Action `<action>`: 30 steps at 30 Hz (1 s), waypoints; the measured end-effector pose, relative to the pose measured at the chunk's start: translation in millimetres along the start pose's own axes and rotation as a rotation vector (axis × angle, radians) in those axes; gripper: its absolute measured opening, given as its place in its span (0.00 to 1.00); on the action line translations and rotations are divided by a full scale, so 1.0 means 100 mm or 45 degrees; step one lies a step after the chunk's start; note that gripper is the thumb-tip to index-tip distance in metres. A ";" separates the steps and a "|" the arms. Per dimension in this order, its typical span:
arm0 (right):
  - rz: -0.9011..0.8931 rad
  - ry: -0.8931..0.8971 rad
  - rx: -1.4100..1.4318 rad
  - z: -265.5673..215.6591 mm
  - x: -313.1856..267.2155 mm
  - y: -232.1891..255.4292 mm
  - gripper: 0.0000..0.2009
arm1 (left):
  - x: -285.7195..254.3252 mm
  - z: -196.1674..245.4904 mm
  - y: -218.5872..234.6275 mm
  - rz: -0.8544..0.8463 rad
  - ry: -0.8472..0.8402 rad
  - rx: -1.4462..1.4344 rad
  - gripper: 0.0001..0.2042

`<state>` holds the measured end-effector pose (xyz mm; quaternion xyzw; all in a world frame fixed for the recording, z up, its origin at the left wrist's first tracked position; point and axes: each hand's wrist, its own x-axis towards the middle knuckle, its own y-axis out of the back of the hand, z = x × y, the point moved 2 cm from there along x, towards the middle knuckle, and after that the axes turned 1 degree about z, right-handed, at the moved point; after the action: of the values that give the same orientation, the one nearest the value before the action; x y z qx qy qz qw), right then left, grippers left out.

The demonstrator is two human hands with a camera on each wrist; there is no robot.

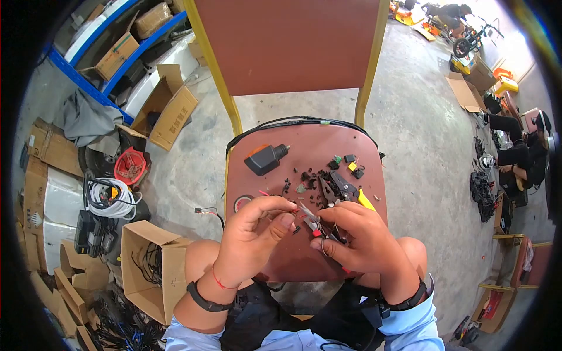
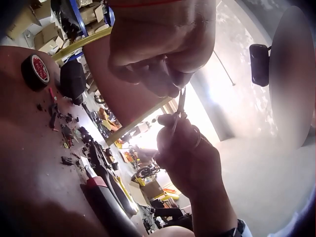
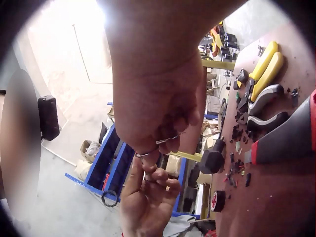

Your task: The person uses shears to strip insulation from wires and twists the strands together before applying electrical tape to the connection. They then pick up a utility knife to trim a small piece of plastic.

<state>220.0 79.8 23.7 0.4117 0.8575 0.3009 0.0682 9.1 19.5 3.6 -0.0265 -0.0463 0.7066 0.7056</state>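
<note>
Over a brown chair seat [image 1: 257, 257], my right hand [image 1: 366, 237] holds small metal scissors [image 2: 181, 103], with their finger loops [image 3: 159, 141] around its fingers. The blades point at the fingertips of my left hand [image 1: 252, 231], whose thumb and index finger pinch a tiny piece; I cannot tell what it is. Below the right hand lies a black-and-red utility knife [image 2: 101, 192]. Behind it on the seat are grey-and-black pliers [image 3: 266, 108] and a yellow-handled tool [image 1: 366, 200], among small black scraps [image 1: 307, 176].
A black lamp-like part [image 1: 266, 159] with an orange edge and a tape roll [image 1: 242, 203] lie on the seat. A black cable [image 1: 281, 121] runs along its back edge. Cartons [image 1: 149, 272] and coiled white cable [image 1: 111, 199] stand left. Another person [image 1: 530, 155] sits at right.
</note>
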 end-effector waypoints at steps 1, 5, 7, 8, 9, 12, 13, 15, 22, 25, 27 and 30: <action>0.002 -0.001 0.000 0.00 0.00 0.00 0.19 | 0.00 0.00 0.01 -0.002 -0.011 0.039 0.11; 0.025 0.046 0.015 0.02 0.00 0.00 0.20 | 0.01 0.01 0.01 0.018 -0.038 0.107 0.10; 0.021 0.056 0.013 0.00 0.00 0.01 0.20 | 0.01 0.02 0.00 0.039 -0.024 0.059 0.10; 0.018 0.060 0.011 -0.01 0.01 0.02 0.20 | 0.01 0.02 -0.01 0.048 -0.016 0.033 0.10; 0.022 0.067 -0.001 -0.01 0.01 0.02 0.20 | 0.01 0.02 -0.03 0.054 -0.008 0.041 0.10; 0.031 0.080 -0.027 0.00 0.01 0.00 0.21 | 0.01 0.03 -0.05 0.060 0.007 0.063 0.09; 0.033 0.082 -0.033 0.00 0.01 0.00 0.21 | 0.01 0.02 -0.05 0.055 0.002 0.067 0.09; 0.041 0.103 -0.042 0.01 0.01 -0.01 0.21 | 0.01 0.02 -0.06 0.060 0.017 0.055 0.09; 0.028 0.125 0.012 0.03 0.02 0.00 0.21 | 0.01 0.01 -0.09 0.048 0.020 0.019 0.09; 0.011 0.090 0.052 0.01 0.01 0.00 0.21 | 0.00 0.01 -0.09 0.031 0.015 -0.007 0.09; 0.012 0.081 0.077 0.01 0.01 0.00 0.21 | 0.01 0.01 -0.09 0.025 0.012 -0.024 0.09; 0.028 0.092 0.104 0.03 0.01 -0.02 0.23 | 0.00 -0.01 -0.08 0.025 0.008 -0.035 0.10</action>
<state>219.6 80.9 20.0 0.4125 0.8663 0.2812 0.0170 16.7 19.7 3.7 -0.0389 -0.0535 0.7127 0.6984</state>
